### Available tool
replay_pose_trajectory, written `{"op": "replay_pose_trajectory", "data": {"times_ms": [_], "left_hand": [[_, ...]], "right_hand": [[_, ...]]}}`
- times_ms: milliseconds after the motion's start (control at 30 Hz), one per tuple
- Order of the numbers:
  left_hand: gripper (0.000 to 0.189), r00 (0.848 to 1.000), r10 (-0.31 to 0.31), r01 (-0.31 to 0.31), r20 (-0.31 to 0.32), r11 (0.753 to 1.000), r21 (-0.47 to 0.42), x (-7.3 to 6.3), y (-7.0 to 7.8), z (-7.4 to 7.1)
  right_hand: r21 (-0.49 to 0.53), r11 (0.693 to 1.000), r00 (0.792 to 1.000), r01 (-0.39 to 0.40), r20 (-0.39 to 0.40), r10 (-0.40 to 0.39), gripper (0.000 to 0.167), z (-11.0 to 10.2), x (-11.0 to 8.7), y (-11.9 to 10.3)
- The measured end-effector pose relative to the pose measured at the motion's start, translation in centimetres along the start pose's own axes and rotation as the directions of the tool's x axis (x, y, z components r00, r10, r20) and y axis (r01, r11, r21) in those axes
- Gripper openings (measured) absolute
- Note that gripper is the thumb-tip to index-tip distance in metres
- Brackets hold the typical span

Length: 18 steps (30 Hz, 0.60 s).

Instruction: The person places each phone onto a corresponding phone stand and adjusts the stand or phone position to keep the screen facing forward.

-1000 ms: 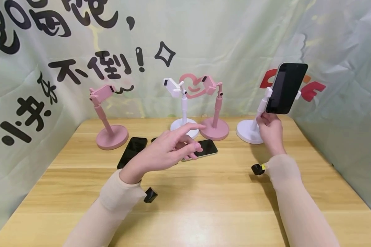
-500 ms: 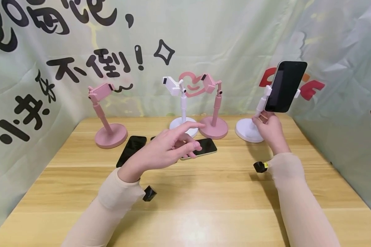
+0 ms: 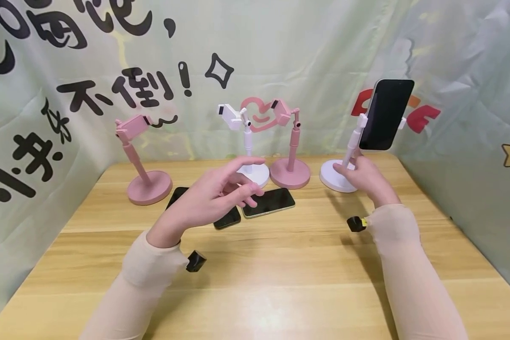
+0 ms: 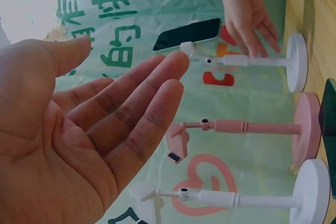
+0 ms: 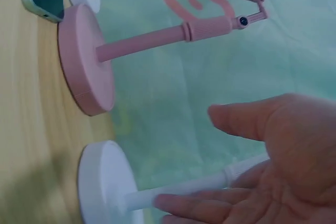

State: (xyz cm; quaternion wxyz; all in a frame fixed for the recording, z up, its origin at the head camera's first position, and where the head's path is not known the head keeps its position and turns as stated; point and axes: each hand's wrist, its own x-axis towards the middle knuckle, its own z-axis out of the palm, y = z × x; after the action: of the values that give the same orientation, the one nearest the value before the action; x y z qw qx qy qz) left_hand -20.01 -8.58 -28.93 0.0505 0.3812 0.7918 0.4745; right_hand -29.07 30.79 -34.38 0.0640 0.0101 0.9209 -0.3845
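Observation:
My right hand (image 3: 367,177) is at the stem of the rightmost white phone stand (image 3: 333,178). Its thumb is spread away and its fingers lie straight along the stem, not wrapped round it, as the right wrist view shows. A dark-screened phone (image 3: 384,113) sits tilted in that stand's clamp. My left hand (image 3: 208,198) hovers palm inward, fingers loosely extended and holding nothing. Under and beside it lie a pale-edged phone (image 3: 272,202), a second phone (image 3: 228,218) and a third phone (image 3: 178,193), all partly or nearly covered by the hand except the first.
Along the back stand a pink phone stand (image 3: 148,189) at left, a white stand (image 3: 257,175) and another pink stand (image 3: 290,174) side by side in the middle, their clamps holding no phone. A printed cloth (image 3: 306,56) hangs close behind the wooden table (image 3: 272,283).
My right hand has loosened from the stem, its thumb now stretched out. The left hand has shifted slightly left, uncovering more of the phone beneath. The head view has turned slightly.

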Motion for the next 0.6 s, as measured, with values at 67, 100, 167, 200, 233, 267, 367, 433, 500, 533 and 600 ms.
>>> {"op": "replay_pose_trajectory", "data": {"times_ms": [67, 100, 167, 200, 233, 267, 367, 433, 500, 533, 600], "left_hand": [[0.049, 1.0, 0.008, -0.008, -0.006, 1.0, 0.011, 0.0, -0.1, -0.2], [0.049, 1.0, 0.014, -0.013, -0.01, 1.0, 0.019, 0.0, -0.2, -0.2], [0.048, 1.0, 0.022, -0.022, -0.015, 0.999, 0.032, 0.0, -0.2, -0.3], [0.048, 1.0, 0.024, -0.023, -0.017, 0.999, 0.038, 0.0, -0.3, -0.3], [0.048, 1.0, 0.025, -0.024, -0.018, 0.999, 0.045, 0.0, -0.3, -0.4], [0.048, 0.999, 0.026, -0.025, -0.019, 0.998, 0.051, 0.0, -0.3, -0.4], [0.048, 0.999, 0.029, -0.028, -0.016, 0.998, 0.064, 0.0, -0.2, -0.5], [0.048, 0.999, 0.029, -0.028, -0.017, 0.997, 0.069, 0.0, -0.3, -0.5], [0.048, 0.999, 0.031, -0.03, -0.019, 0.997, 0.069, 0.0, -0.3, -0.6], [0.048, 0.999, 0.031, -0.03, -0.019, 0.997, 0.067, 0.0, -0.4, -0.5], [0.048, 0.999, 0.03, -0.029, -0.021, 0.998, 0.061, 0.0, -0.5, -0.5]], "right_hand": [[0.016, 1.0, 0.999, 0.009, 0.036, -0.009, 0.096, -0.2, -0.2, -0.3], [0.025, 0.999, 0.999, 0.021, 0.049, -0.023, 0.096, -0.2, -0.3, -0.4], [0.035, 0.998, 0.996, 0.044, 0.07, -0.046, 0.097, -0.4, -0.5, -0.6], [0.043, 0.998, 0.995, 0.054, 0.077, -0.057, 0.097, -0.4, -0.5, -0.7], [0.037, 0.997, 0.995, 0.06, 0.078, -0.063, 0.099, -0.5, -0.5, -0.9], [0.033, 0.997, 0.995, 0.063, 0.079, -0.065, 0.1, -0.5, -0.5, -1.1], [0.033, 0.998, 0.995, 0.059, 0.081, -0.061, 0.099, -0.3, -0.5, -1.5], [0.042, 0.997, 0.995, 0.059, 0.08, -0.062, 0.099, -0.1, -0.5, -1.6], [0.053, 0.996, 0.995, 0.065, 0.072, -0.069, 0.097, 0.1, -0.5, -1.7], [0.059, 0.996, 0.995, 0.069, 0.069, -0.073, 0.097, 0.2, -0.5, -1.7], [0.064, 0.995, 0.995, 0.082, 0.06, -0.085, 0.095, 0.6, -0.3, -1.7]]}}
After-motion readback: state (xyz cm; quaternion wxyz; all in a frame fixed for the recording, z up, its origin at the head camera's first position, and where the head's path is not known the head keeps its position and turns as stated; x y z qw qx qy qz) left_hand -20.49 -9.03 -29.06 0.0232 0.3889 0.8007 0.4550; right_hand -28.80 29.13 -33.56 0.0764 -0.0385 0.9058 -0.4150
